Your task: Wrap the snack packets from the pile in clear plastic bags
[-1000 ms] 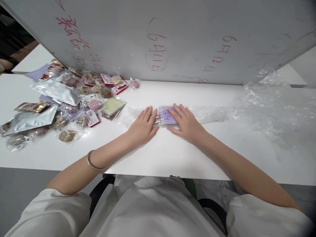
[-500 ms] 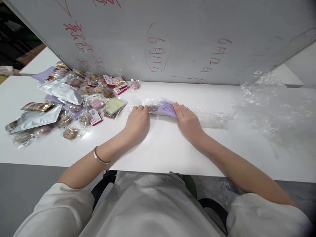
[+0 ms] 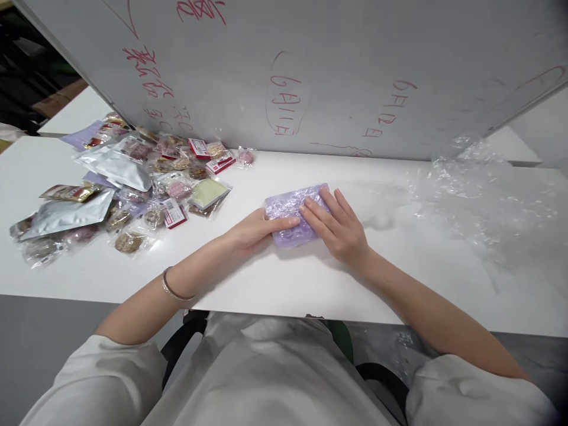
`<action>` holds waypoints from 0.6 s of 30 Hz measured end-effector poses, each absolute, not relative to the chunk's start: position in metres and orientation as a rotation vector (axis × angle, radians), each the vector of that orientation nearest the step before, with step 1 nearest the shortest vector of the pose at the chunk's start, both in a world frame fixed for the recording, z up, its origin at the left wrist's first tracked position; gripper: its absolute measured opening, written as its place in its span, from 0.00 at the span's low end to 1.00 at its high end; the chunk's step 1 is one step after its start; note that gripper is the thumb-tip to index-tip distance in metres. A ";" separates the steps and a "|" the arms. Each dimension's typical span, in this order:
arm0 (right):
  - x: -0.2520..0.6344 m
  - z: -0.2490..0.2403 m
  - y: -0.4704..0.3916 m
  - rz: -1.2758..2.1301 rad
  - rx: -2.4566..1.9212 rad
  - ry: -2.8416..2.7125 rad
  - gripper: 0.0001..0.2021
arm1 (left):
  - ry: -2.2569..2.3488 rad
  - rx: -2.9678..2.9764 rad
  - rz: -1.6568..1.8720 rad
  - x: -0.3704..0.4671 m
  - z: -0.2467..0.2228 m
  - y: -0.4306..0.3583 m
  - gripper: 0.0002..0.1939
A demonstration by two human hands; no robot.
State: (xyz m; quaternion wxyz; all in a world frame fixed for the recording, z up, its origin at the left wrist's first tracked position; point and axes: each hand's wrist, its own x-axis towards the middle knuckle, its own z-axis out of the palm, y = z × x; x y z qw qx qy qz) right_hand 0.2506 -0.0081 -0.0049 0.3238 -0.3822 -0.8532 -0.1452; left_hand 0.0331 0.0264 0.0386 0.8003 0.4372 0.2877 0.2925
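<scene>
A flat purple packet (image 3: 295, 204) with clear plastic wrapped round it lies tilted at the middle of the table. My left hand (image 3: 261, 228) grips its left end, thumb across the top and the other fingers hidden below or behind. My right hand (image 3: 339, 228) rests on the packet's right part with its fingers stretched out over the top. What is inside the packet cannot be seen.
On the left of the white table (image 3: 248, 284) lies a pile of small snack packets, among them a silver pouch (image 3: 71, 213) and a pale green packet (image 3: 209, 192). Crumpled clear plastic (image 3: 492, 201) spreads at the right. A whiteboard (image 3: 337, 77) with red writing stands behind.
The packet has turned from edge-on to showing its broad purple face in clear plastic. My left hand now has its thumb on top; my right hand has flattened onto it. The clear strip at right is gone.
</scene>
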 end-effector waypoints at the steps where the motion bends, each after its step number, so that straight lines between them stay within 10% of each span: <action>1: 0.251 -0.005 -0.008 -0.352 -1.017 -2.248 0.29 | 0.625 0.934 0.631 0.034 0.038 0.024 0.26; 8: 0.266 0.004 0.003 -0.073 -1.507 -1.975 0.24 | 0.666 0.997 0.700 0.036 0.034 0.018 0.26; 18: 0.238 0.012 -0.012 1.248 -1.248 -1.465 0.26 | 0.702 1.038 0.874 0.048 0.020 0.011 0.27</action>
